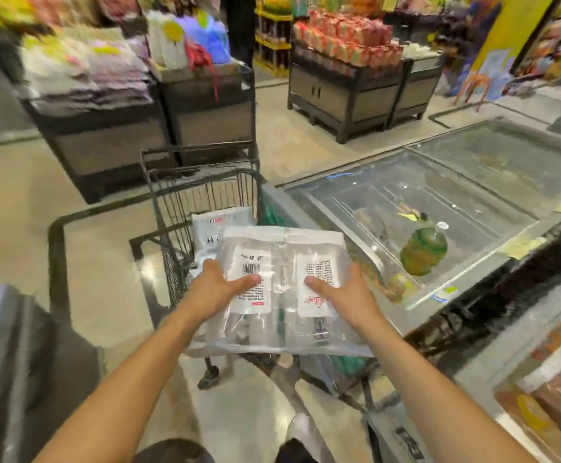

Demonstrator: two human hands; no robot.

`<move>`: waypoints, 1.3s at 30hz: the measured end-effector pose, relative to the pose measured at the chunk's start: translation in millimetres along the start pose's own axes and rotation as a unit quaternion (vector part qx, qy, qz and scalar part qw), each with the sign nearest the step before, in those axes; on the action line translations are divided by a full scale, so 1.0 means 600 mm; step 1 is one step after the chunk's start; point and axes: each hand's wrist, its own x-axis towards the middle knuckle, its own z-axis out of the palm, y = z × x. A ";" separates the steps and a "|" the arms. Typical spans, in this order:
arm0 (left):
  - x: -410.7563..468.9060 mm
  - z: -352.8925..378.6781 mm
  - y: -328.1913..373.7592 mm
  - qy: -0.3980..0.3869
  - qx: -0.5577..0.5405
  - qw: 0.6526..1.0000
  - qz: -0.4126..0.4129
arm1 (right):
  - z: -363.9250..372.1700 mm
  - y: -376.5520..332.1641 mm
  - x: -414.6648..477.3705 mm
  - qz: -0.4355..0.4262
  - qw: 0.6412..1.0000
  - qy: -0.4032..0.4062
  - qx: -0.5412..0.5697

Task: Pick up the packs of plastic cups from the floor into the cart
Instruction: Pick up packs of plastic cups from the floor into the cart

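I hold two clear packs of plastic cups side by side over the wire shopping cart (172, 208). My left hand (217, 289) grips the left pack (252, 325), which carries a white label with a barcode. My right hand (342, 292) grips the right pack (316, 248), with a white label of printed text and a red logo. Thumbs lie on top and fingers go underneath. Another clear pack (212, 228) lies inside the cart's basket, partly hidden by the held packs.
A glass-topped chest freezer (439, 202) runs along the cart's right side, with a green bottle (424, 252) standing on its lid. Dark display bins (112, 135) with goods stand ahead left, another bin (346, 95) ahead right. A grey object (11, 355) sits at near left.
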 end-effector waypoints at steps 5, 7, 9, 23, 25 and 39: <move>0.124 -0.047 -0.067 0.036 -0.021 0.999 -0.032 | 0.075 -0.053 0.141 -0.006 0.996 -0.088 -0.003; 0.143 -0.062 -0.054 0.052 -0.035 0.997 -0.039 | 0.113 -0.057 0.207 -0.011 0.995 -0.101 -0.010; 0.176 -0.078 -0.051 0.064 -0.043 0.996 -0.046 | 0.152 -0.052 0.274 -0.010 0.991 -0.130 -0.001; 0.475 -0.090 -0.227 0.044 -0.025 0.985 -0.166 | 0.351 -0.059 0.530 0.045 0.984 -0.150 -0.088; 0.490 -0.067 -0.272 0.031 -0.024 0.980 -0.197 | 0.377 -0.025 0.533 0.059 0.982 -0.154 -0.091; 0.473 0.038 -0.410 -0.005 -0.065 0.957 -0.283 | 0.508 0.136 0.493 0.160 0.962 -0.145 -0.168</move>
